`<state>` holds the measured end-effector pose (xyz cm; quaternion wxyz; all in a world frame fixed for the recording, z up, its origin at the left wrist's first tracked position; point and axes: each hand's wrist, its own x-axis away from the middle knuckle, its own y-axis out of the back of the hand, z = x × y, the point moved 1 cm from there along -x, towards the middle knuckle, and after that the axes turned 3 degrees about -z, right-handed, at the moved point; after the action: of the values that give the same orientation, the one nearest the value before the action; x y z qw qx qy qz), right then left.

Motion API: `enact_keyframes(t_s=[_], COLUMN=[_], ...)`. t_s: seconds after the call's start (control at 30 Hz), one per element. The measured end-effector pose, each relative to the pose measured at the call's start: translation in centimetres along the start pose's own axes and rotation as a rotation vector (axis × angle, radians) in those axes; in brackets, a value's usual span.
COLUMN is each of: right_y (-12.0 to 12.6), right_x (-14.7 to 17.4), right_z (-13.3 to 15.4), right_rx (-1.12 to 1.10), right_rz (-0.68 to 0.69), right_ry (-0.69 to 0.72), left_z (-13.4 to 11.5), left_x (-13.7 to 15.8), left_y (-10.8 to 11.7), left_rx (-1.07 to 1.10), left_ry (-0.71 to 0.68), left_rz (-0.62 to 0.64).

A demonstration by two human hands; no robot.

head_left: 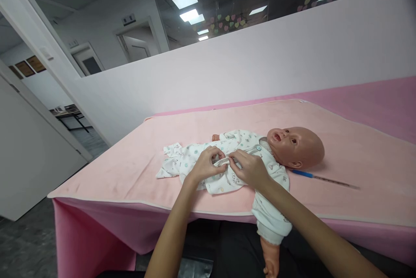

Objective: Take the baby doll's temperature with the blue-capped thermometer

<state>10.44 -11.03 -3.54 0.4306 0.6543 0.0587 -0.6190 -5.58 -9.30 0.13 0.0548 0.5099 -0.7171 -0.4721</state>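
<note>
Baby doll (294,146) supine mid-table, long axis parallel to near edge, head right. Left hand (205,166) and right hand (250,169) both pinching front flap of white romper (227,178) at belly, thumbs nearly touching. One doll arm overhangs near edge. Blue-tipped probe (321,177) beside head.

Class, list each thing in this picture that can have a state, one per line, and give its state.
Doll: lying on its back on the table, one arm hanging over the near edge.
Baby suit: on the doll, front partly open, top button fastened.
Left hand: fingers pinching the suit's front edge.
Right hand: fingers pinching the same edge.
Pink towel: spread flat.
Blue-handled stick: lying flat beside the doll's head.
</note>
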Motion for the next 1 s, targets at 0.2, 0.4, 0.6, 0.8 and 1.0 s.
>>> enact_keyframes(t_s=[0.2, 0.4, 0.6, 0.8, 1.0], right_y=[-0.07, 0.01, 0.03, -0.04, -0.05], right_x=[0.03, -0.06, -0.04, 0.05, 0.04], right_z=[-0.09, -0.02, 0.00, -0.04, -0.06], right_rx=[0.010, 0.006, -0.001, -0.018, -0.021], right_rz=[0.008, 0.001, -0.001, 0.006, 0.014], right_ry=[-0.011, -0.003, -0.010, -0.006, -0.014], left_z=[0.05, 0.12, 0.11, 0.21, 0.30], left_x=[-0.07, -0.08, 0.00, 0.04, 0.17], left_y=[0.47, 0.58, 0.59, 0.60, 0.48], left_rx=[-0.026, -0.002, 0.019, 0.051, 0.083], left_ry=[-0.021, -0.003, 0.010, 0.020, 0.030], left_rz=[0.134, 0.144, 0.132, 0.126, 0.093])
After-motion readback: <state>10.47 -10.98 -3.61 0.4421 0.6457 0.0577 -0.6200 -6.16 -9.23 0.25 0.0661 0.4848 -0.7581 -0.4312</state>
